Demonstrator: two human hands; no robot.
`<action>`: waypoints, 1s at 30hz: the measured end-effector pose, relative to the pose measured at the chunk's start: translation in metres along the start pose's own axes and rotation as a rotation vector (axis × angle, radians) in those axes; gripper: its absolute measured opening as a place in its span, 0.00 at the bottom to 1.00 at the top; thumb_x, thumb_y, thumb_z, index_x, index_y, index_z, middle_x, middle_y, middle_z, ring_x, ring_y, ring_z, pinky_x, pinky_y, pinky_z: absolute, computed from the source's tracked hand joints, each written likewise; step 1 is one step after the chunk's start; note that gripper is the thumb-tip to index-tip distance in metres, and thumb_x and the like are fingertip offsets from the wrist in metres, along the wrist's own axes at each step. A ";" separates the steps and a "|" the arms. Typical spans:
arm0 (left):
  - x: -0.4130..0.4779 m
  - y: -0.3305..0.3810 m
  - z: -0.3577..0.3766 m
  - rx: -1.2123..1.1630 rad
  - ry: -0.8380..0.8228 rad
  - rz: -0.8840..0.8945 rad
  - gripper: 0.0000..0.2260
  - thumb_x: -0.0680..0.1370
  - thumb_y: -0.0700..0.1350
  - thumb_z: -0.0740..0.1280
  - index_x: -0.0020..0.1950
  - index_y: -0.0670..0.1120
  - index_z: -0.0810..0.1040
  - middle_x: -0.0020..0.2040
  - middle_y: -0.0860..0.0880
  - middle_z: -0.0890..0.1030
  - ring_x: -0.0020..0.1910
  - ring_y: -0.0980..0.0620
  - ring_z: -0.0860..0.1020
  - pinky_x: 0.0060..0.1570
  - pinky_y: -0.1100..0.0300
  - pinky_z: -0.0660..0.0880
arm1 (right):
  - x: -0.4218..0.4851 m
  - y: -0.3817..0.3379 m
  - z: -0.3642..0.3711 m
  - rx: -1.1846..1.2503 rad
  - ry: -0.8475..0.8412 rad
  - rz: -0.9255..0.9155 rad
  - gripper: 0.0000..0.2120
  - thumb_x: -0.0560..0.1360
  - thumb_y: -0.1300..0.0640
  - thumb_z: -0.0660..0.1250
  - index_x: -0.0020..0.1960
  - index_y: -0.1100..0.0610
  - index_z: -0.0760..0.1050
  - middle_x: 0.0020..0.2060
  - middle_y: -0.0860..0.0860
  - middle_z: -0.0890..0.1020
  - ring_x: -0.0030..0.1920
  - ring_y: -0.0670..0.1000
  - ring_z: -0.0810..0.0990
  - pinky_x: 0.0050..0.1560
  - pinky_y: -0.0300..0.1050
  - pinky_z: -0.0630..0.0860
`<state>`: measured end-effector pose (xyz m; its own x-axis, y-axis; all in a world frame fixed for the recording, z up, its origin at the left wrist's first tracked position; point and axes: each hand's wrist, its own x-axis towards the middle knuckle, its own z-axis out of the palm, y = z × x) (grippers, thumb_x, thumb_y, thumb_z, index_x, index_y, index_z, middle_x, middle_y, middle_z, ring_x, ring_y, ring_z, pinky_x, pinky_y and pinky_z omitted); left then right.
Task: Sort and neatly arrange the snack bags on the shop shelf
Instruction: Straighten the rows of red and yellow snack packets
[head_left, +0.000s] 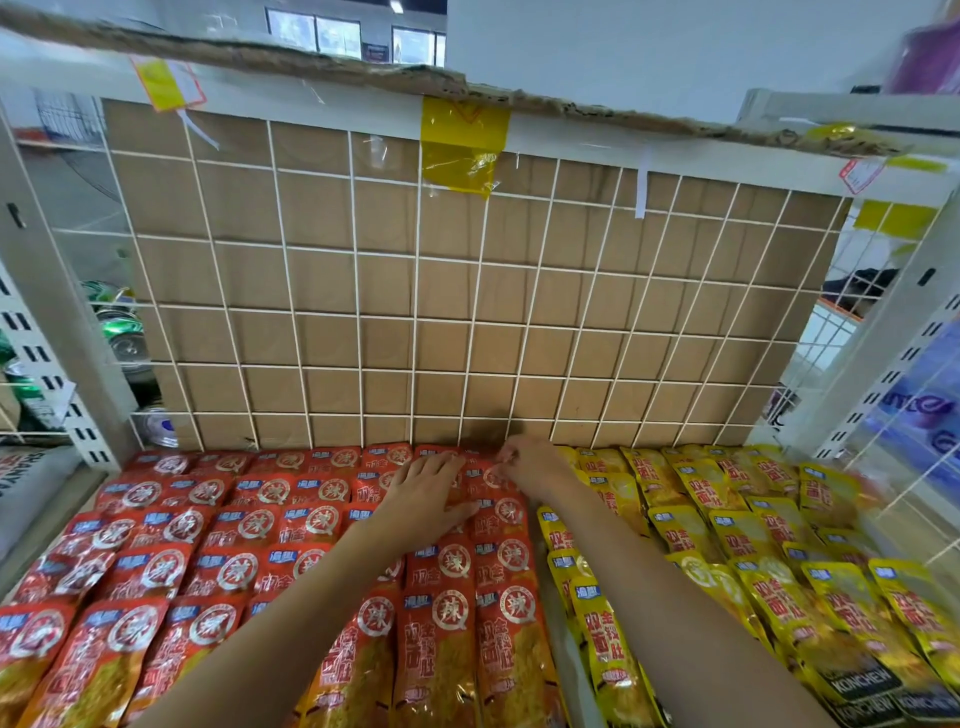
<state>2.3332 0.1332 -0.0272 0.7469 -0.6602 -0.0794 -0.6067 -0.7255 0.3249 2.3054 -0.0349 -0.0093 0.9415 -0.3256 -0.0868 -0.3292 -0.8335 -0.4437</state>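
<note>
Red bags (223, 566) fill the left half of the shelf (57, 332) in overlapping rows, front edge to back. L hand (423, 493) lies flat on them near the back edge, mid-shelf, fingers straight & slightly spread. Just beside it, R hand (535, 462) is at the back edge by the wire grid (358, 312), fingers bent, pinching the top of a back-row red bag (491, 475). Yellow bags (737, 540) cover the right half.
</note>
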 end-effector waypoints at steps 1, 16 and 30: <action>0.000 0.000 0.000 -0.006 0.000 -0.002 0.30 0.79 0.59 0.57 0.77 0.50 0.51 0.77 0.50 0.53 0.75 0.48 0.51 0.73 0.51 0.46 | 0.001 0.001 0.000 0.004 -0.002 0.003 0.09 0.74 0.54 0.67 0.53 0.56 0.78 0.56 0.54 0.78 0.57 0.54 0.76 0.52 0.43 0.70; -0.004 0.002 -0.001 -0.037 0.047 0.033 0.28 0.79 0.56 0.58 0.76 0.51 0.53 0.76 0.51 0.56 0.75 0.49 0.53 0.73 0.52 0.48 | -0.018 0.003 -0.006 0.112 0.214 -0.039 0.08 0.75 0.55 0.66 0.53 0.55 0.77 0.51 0.51 0.80 0.51 0.51 0.77 0.49 0.42 0.72; -0.070 0.021 -0.007 -0.020 0.074 0.192 0.21 0.82 0.49 0.52 0.76 0.53 0.54 0.76 0.54 0.54 0.75 0.54 0.50 0.72 0.59 0.44 | -0.165 0.001 0.040 0.158 0.161 -0.173 0.28 0.79 0.56 0.59 0.76 0.53 0.52 0.73 0.44 0.54 0.73 0.42 0.54 0.65 0.25 0.47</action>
<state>2.2699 0.1660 -0.0084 0.6364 -0.7693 0.0554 -0.7350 -0.5830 0.3463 2.1529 0.0362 -0.0313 0.9551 -0.2616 0.1393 -0.1372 -0.8070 -0.5744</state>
